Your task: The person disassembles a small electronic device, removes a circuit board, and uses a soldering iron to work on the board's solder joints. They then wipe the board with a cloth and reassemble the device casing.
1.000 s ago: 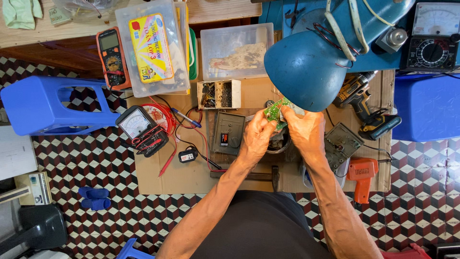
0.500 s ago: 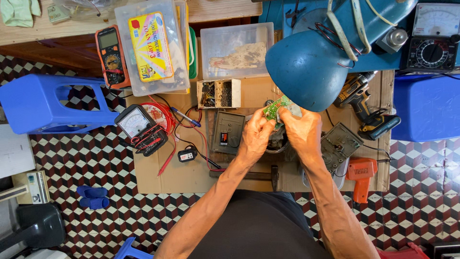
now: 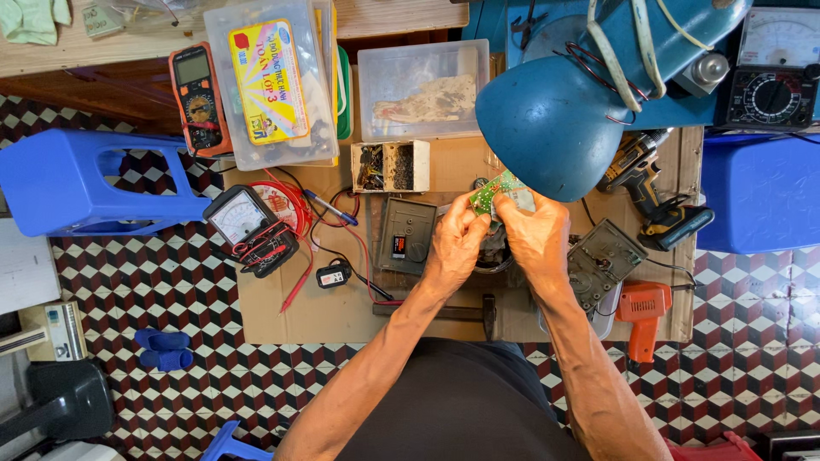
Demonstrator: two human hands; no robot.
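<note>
Both hands pinch the green board [image 3: 494, 193] just under the blue lamp [image 3: 551, 128]: left hand [image 3: 457, 243] and right hand [image 3: 538, 239] grip opposite edges. Best keep it lit, clear of the meter [image 3: 248, 224] leads beyond

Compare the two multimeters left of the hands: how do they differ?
The orange multimeter has a small flat display and lies at the top, beside the clear plastic box. The black multimeter has a wide white needle dial, sits tilted lower down on the cardboard, nearer the left hand, with red leads bundled on it. Both lie face up, untouched.
</note>
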